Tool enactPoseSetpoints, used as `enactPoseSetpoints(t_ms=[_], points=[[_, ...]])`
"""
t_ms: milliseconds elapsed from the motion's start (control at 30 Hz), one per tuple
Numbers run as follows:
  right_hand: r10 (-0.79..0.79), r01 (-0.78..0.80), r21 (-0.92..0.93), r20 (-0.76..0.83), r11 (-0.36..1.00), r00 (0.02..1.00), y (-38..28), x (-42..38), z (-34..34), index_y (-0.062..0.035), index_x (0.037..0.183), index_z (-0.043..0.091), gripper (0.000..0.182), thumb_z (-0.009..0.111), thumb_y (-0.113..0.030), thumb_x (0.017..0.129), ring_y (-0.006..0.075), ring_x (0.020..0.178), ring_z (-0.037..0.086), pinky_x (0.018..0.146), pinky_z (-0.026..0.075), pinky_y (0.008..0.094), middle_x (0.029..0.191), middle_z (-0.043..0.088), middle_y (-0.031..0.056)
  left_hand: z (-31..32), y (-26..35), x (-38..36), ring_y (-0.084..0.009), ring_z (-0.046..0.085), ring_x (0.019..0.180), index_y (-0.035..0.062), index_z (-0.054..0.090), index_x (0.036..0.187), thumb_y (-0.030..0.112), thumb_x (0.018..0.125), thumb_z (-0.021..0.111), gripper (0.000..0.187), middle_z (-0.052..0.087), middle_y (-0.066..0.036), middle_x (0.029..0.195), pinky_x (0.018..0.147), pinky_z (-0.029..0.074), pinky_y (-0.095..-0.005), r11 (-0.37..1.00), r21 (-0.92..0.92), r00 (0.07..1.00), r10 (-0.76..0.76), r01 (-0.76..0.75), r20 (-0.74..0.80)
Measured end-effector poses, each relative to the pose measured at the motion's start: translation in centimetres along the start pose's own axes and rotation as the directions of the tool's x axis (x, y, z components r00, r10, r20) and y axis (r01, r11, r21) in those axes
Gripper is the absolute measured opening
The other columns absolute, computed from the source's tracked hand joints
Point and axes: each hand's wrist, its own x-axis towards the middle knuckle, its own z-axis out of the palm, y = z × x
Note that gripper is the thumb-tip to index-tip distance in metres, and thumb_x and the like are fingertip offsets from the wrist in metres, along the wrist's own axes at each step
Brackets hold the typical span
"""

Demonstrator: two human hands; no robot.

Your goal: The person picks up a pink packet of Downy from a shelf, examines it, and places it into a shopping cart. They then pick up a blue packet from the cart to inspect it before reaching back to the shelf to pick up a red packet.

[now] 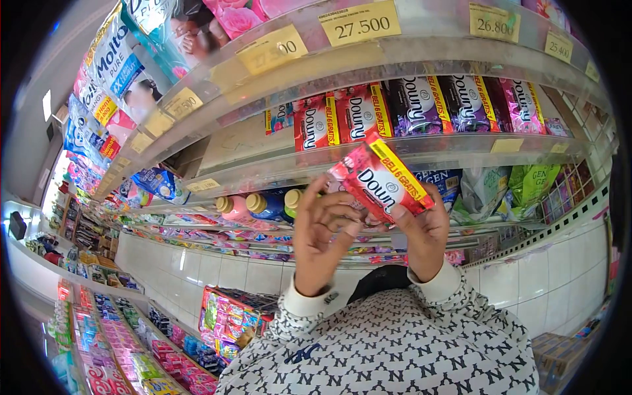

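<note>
Two hands, one red sachet pack at the shelf

Both hands raised before the shelving. Left hand (322,227) curls its fingers against the lower edge of the Downy sachet pack (382,181); right hand (421,230) pinches the pack's far side from below. Pack sits tilted, held up in front of the middle shelf (263,174), apart from the matching red and purple packs (421,105) standing behind the rail.

Judgement: handling or inspecting stage; any placement calls for levelling the pack and clearing the clear plastic lip.

Pack: glossy, thin, crinkly foil, flat rectangle, yellow band. Price tags (359,23) yellow card. Sleeves patterned knit.
</note>
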Motion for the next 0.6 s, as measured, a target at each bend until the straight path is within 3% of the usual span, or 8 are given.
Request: enactPoseSetpoints(t_ms=[67, 100, 200, 233, 333, 367, 433, 600], points=[[-0.063, 0.063, 0.005, -0.053, 0.998, 0.997, 0.2, -0.5, 0.7, 0.0018, 0.122, 0.045, 0.036, 0.064, -0.004, 0.092, 0.0173, 0.099, 0.063, 0.079, 0.057, 0.0321, 0.114, 0.061, 0.0122, 1.1, -0.4, -0.2, -0.0204, 0.059, 0.105, 0.0036, 0.019, 0.152, -0.001, 0.088, 0.063, 0.078, 0.055, -0.015, 0.124, 0.087, 0.05, -0.0332, 0.996, 0.052, 0.997, 0.064, -0.066, 0.049], [-0.081, 0.081, -0.005, -0.055, 0.997, 0.995, 0.9, -0.7, 0.7, 0.0015, 0.123, 0.045, 0.036, 0.064, -0.005, 0.093, 0.0176, 0.103, 0.062, 0.084, 0.055, 0.0323, 0.116, 0.06, 0.0125, 1.7, 0.0, -0.2, -0.0218, 0.057, 0.108, 0.0027, 0.028, 0.151, 0.001, 0.087, 0.065, 0.074, 0.053, -0.015, 0.125, 0.092, 0.047, -0.0347, 0.998, 0.031, 0.998, 0.049, -0.05, 0.04], [-0.04, 0.051, 0.114, -0.097, 0.992, 0.994, 1.5, -1.4, 1.2, 0.0013, 0.125, 0.044, 0.038, 0.064, -0.005, 0.093, 0.0176, 0.107, 0.06, 0.09, 0.052, 0.0324, 0.119, 0.059, 0.0131, 1.1, -0.9, -0.5, -0.0224, 0.055, 0.107, 0.0001, 0.045, 0.142, 0.002, 0.087, 0.065, 0.059, 0.052, -0.014, 0.124, 0.094, 0.044, -0.0338, 0.861, 0.434, 0.96, 0.196, -0.265, 0.198], [-0.048, 0.059, 0.095, -0.107, 0.994, 0.993, 1.8, -1.7, 1.3, 0.0012, 0.127, 0.043, 0.04, 0.064, -0.006, 0.093, 0.0175, 0.111, 0.058, 0.095, 0.049, 0.0318, 0.121, 0.058, 0.0128, 1.8, -0.5, -0.6, -0.0223, 0.052, 0.107, -0.0018, 0.054, 0.134, 0.004, 0.087, 0.065, 0.049, 0.051, -0.014, 0.123, 0.096, 0.041, -0.033, 0.924, 0.345, 0.985, 0.137, -0.166, 0.107], [0.029, -0.03, 0.038, 0.016, 0.999, 0.999, 2.0, -1.8, 1.0, 0.0007, 0.129, 0.043, 0.041, 0.063, -0.008, 0.094, 0.0171, 0.112, 0.057, 0.098, 0.046, 0.0328, 0.123, 0.057, 0.0113, 1.1, -0.5, 0.6, -0.0211, 0.051, 0.107, -0.0017, 0.052, 0.136, 0.003, 0.087, 0.065, 0.051, 0.051, -0.013, 0.123, 0.097, 0.039, -0.0316, 0.916, 0.365, 0.985, 0.167, -0.166, 0.03], [-0.009, 0.017, -0.072, 0.105, 0.997, 0.994, 1.9, -1.6, 0.7, -0.0002, 0.129, 0.043, 0.04, 0.061, -0.009, 0.095, 0.0174, 0.112, 0.058, 0.097, 0.046, 0.0328, 0.123, 0.059, 0.0114, 0.4, 0.4, 1.3, -0.0212, 0.05, 0.115, -0.0012, 0.049, 0.138, 0.002, 0.087, 0.065, 0.054, 0.052, -0.014, 0.125, 0.102, 0.038, -0.0324, 0.889, 0.42, 0.981, 0.191, -0.183, 0.021], [0.088, -0.083, -0.032, 0.175, 0.996, 0.981, 2.0, -1.6, 0.5, -0.0008, 0.129, 0.044, 0.038, 0.06, -0.01, 0.096, 0.0175, 0.111, 0.059, 0.096, 0.045, 0.0321, 0.122, 0.06, 0.0124, -0.8, 1.9, 3.5, -0.0225, 0.049, 0.123, -0.0029, 0.046, 0.139, -0.001, 0.086, 0.063, 0.056, 0.052, -0.015, 0.131, 0.106, 0.037, -0.0341, 0.923, 0.332, 0.97, 0.231, -0.194, -0.075], [0.199, -0.174, -0.115, 0.264, 0.978, 0.944, 3.3, -2.2, 0.2, -0.0016, 0.12, 0.053, 0.028, 0.061, -0.011, 0.096, 0.0144, 0.1, 0.063, 0.084, 0.049, 0.0279, 0.117, 0.064, 0.0106, -5.4, 5.3, 9.6, -0.0222, 0.052, 0.124, -0.0106, 0.048, 0.133, -0.001, 0.083, 0.066, 0.054, 0.05, -0.018, 0.141, 0.102, 0.041, -0.0317, 0.975, 0.219, 0.991, 0.057, -0.03, -0.117]])
